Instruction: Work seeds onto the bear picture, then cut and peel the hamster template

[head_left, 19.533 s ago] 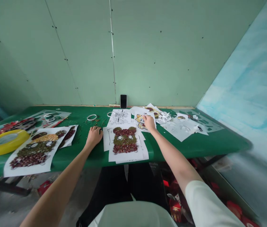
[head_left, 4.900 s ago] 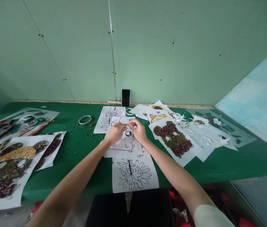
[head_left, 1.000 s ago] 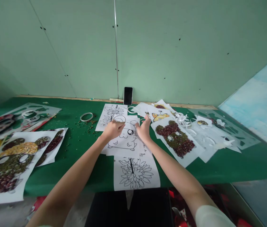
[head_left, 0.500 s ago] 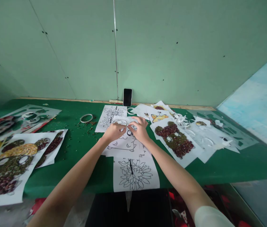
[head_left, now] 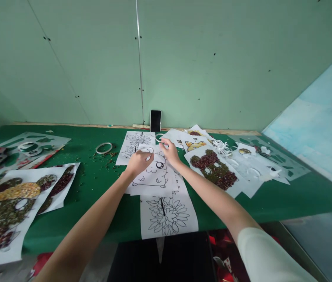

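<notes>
My left hand [head_left: 137,161] is closed on a small white tape ring [head_left: 146,150], held just above a hamster line drawing [head_left: 154,175] on the green table [head_left: 101,184]. My right hand [head_left: 169,151] hovers to the right of the ring, over the top of the same sheet. Its fingertips are pinched together near the ring. What they pinch is too thin to make out. A flower line drawing [head_left: 168,214] lies nearer to me, at the table's front edge.
A bear picture filled with beans [head_left: 213,169] lies right of my hands, with white paper scraps [head_left: 254,170] beyond it. A phone [head_left: 155,120] leans on the wall. A loose tape ring [head_left: 103,147] and scattered beans lie to the left, with bean pictures [head_left: 13,199] further left.
My right hand has drawn away from the ring, up and to the right, still pinched. My left hand keeps the ring in place. The view has shifted slightly.
</notes>
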Demonstrator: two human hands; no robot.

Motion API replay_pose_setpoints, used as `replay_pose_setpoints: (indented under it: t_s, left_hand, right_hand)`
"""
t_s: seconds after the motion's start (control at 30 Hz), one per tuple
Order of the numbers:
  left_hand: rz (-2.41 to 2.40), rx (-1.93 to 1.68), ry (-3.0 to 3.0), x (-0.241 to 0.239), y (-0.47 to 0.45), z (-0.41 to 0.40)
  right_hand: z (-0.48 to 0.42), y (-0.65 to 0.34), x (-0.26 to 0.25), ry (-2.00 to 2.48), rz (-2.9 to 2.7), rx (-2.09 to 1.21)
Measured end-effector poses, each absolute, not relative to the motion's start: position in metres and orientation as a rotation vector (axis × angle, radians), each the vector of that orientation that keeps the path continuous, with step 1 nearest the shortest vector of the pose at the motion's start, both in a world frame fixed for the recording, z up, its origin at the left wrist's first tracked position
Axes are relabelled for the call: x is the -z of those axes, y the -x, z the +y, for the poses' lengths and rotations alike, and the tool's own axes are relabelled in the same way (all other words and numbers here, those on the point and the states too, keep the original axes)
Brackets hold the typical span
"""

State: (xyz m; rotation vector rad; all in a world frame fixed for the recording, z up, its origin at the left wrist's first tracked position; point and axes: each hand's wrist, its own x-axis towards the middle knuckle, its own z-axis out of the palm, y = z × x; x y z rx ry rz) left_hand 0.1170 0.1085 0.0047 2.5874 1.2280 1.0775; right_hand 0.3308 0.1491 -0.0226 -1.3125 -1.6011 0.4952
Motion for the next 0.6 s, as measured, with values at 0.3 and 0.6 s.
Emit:
replay_pose_setpoints:
  t_s: [0.3, 0.6]
  left_hand:
    - [1.231, -1.130, -2.613, 0.004, -0.116, 0.108]
    - [1.154, -1.286, -2.688, 0.004, -0.116, 0.108]
  right_hand:
    - [0.306, -0.329, -0.006, 1.382, -1.428, -0.639]
    - [0.361, -0.322, 0.019, 1.469, -1.383, -0.755]
